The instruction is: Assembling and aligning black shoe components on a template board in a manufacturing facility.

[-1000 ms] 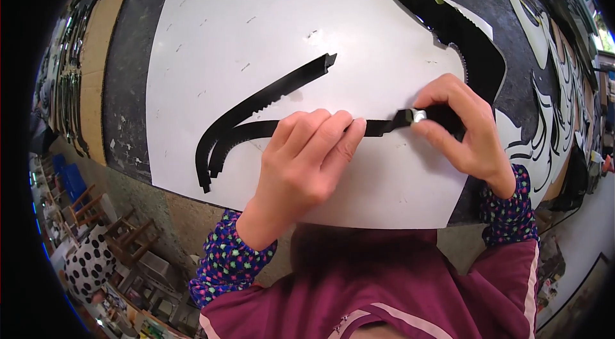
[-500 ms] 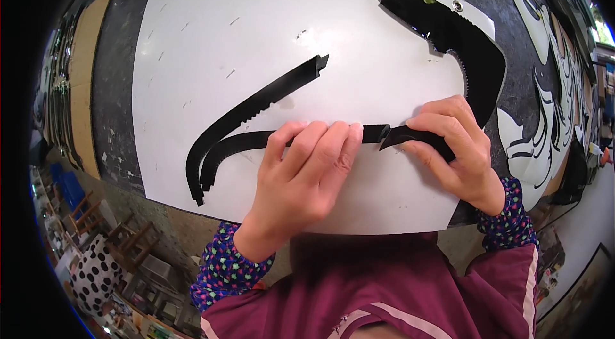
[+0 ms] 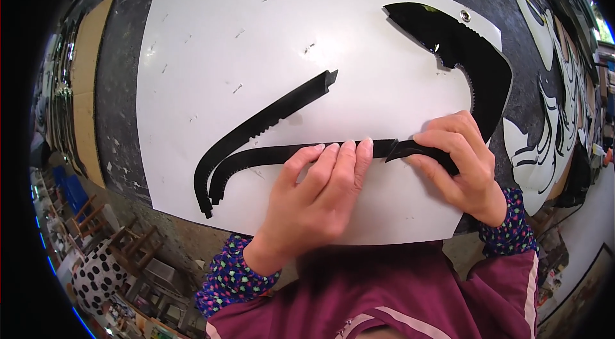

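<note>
And there was the left hand [image 3: 317, 195], fingers side by side, tips down on the curved black strip [image 3: 259, 156] across the white board's [image 3: 211, 51] nearer half (thumb hidden, so its grip I couldn't tell)! The right hand [image 3: 464, 166] pinched the broad black piece [image 3: 492, 76] near its point, by the strip's right end. Beyond, white surface stretched wide toward the far edge.

Maroon garment [image 3: 307, 304], pale pink trim [image 3: 532, 288], dark blue sleeves [image 3: 240, 281], pink and green flecks [image 3: 511, 227]
</note>
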Available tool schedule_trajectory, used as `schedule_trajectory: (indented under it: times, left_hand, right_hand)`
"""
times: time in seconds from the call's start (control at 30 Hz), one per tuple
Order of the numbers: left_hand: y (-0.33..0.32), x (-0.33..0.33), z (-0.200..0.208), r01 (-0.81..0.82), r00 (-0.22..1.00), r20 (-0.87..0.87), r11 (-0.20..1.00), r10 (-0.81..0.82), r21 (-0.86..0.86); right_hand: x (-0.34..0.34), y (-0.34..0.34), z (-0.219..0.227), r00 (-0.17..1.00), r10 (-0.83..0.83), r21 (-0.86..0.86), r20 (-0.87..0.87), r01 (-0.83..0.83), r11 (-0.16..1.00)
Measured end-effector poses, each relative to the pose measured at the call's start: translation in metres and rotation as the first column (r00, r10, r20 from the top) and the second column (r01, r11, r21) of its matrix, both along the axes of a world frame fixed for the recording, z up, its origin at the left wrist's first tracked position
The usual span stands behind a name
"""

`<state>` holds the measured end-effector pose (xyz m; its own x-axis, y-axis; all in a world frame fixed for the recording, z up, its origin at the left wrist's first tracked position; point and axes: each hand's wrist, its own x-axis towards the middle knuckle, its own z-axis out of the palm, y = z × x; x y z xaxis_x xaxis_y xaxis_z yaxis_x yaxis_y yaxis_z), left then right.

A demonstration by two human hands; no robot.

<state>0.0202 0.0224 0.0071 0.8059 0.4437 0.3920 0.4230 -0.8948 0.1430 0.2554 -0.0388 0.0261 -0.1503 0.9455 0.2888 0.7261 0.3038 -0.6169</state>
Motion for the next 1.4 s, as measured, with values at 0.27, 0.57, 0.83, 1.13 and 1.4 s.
schedule_trajectory:
  times: [0.27, 0.57, 0.83, 1.13, 1.4]
  left_hand:
    - [-0.0007, 0.0008, -0.0011, 0.009, 1.0, -0.022, 0.999, -0.008, 0.036]
    - [-0.001, -0.0017, -0.0031, 0.004, 1.0, -0.013, 0.999, -0.003, 0.05]
    - [-0.0027, 0.0008, -0.0013, -0.026, 1.0, -0.002, 1.0, 0.026, 0.006]
    - [-0.0028, 0.0012, -0.0038, -0.028, 1.0, 0.015, 0.999, 0.027, 0.017]
    - [-0.0025, 0.0011, -0.0023, -0.014, 1.0, 0.013, 1.0, 0.014, -0.003]
  right_hand:
    - [-0.0011, -0.0001, -0.0012, 1.0, -0.017, -0.001, 0.004, 0.017, 1.0]
    - [0.0026, 0.0005, 0.0019, 1.0, 0.01, -0.015, 0.015, -0.01, 1.0]
    - [0.0016, -0.001, 0.0036, 0.999, -0.029, -0.048, -0.018, 0.028, 0.998]
    - [-0.0003, 0.0011, 0.0047, 1.0, -0.025, -0.063, 0.017, 0.026, 0.998]
    - [-0.0004, 0.0019, 0.004, 0.999, -0.032, -0.068, 0.012, 0.032, 0.997]
